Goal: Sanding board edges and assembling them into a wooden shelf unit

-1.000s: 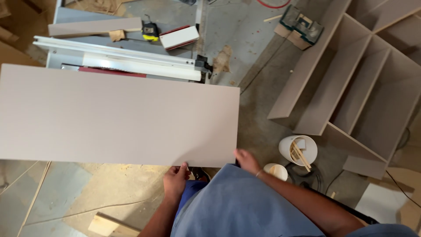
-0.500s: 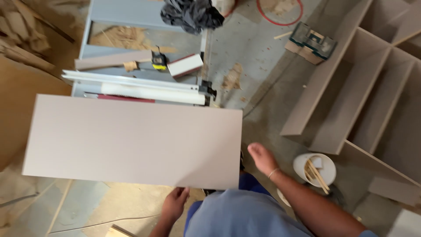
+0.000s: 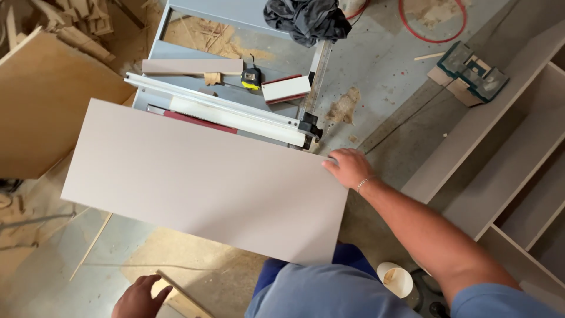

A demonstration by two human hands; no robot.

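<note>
The large pale grey rectangular board (image 3: pixel 206 182) lies across the middle of the frame, its far edge over the grey saw desk (image 3: pixel 235 88) at the upper centre, so it seems brought to the saw but not yet cut. Its face looks smooth, clean and whole. The right hand (image 3: pixel 348 168) grips its right edge, fingers curled on the corner. The left hand (image 3: pixel 140 297), at the bottom left, is free and half open, apart from the board.
</note>
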